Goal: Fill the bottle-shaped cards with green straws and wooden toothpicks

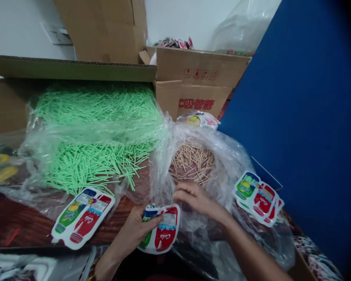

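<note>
My left hand [137,224] is closed on a bottle-shaped printed packet [167,236], red "Cola" on one half and green on the other, its thumb across the front. My right hand [190,197] is just right of the packet's top, fingers curled together; whatever they may hold is hidden. Thin tan sticks [193,160] lie in an opened clear plastic bag [234,146] right beyond that hand. To the left, a similar packet [83,216] lies at the table's front edge. More such packets [260,199] are stacked at the right.
Bright green straw-like sticks [102,113] spill from clear plastic out of a cardboard box [73,68] at the back left. Another carton [203,74] with red lettering stands behind the tan sticks. A blue panel [304,117] bounds the right side. Dark wood table [26,210] shows at left.
</note>
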`<state>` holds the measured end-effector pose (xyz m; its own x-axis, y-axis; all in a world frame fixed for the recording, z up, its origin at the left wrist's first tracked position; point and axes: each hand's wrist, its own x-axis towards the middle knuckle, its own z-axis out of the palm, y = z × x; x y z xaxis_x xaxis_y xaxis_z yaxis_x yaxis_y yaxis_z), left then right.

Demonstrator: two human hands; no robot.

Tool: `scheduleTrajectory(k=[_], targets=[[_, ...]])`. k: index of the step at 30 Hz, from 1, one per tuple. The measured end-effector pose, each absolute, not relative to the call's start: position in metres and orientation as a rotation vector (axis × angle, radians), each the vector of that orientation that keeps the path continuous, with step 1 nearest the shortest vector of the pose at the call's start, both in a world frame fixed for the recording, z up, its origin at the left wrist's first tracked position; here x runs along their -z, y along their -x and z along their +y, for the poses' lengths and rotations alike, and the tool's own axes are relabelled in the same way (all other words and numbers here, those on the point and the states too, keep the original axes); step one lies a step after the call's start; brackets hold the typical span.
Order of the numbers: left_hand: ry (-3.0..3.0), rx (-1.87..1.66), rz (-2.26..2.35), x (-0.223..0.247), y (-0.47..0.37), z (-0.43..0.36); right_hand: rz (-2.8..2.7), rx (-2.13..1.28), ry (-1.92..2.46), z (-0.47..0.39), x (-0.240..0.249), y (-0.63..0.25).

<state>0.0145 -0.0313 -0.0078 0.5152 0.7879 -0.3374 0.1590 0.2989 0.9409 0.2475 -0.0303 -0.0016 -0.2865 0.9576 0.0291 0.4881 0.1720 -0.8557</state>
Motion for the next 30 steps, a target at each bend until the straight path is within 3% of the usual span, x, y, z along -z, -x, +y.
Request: scheduleTrajectory(k=[4,10,21,30], targets=[[-1.11,-0.48,0.959,0.017,-0.011,-0.029,-1.787,-0.449,1.853,0.012,0.022,-0.31],[-0.968,-0.486,0.998,0.029,-0.002,-0.028,-1.91,-0.123,2.077,0.048,0.039,-0.373],[-0.934,-0.496,1.065,0.027,-0.006,-0.027,-2.386,0.094,1.944,0.09,0.039,-0.383],[-0.926,-0.501,1.035,0.029,0.0,-0.029,-2.318,0.075,1.952,0.092,0.053,-0.386]])
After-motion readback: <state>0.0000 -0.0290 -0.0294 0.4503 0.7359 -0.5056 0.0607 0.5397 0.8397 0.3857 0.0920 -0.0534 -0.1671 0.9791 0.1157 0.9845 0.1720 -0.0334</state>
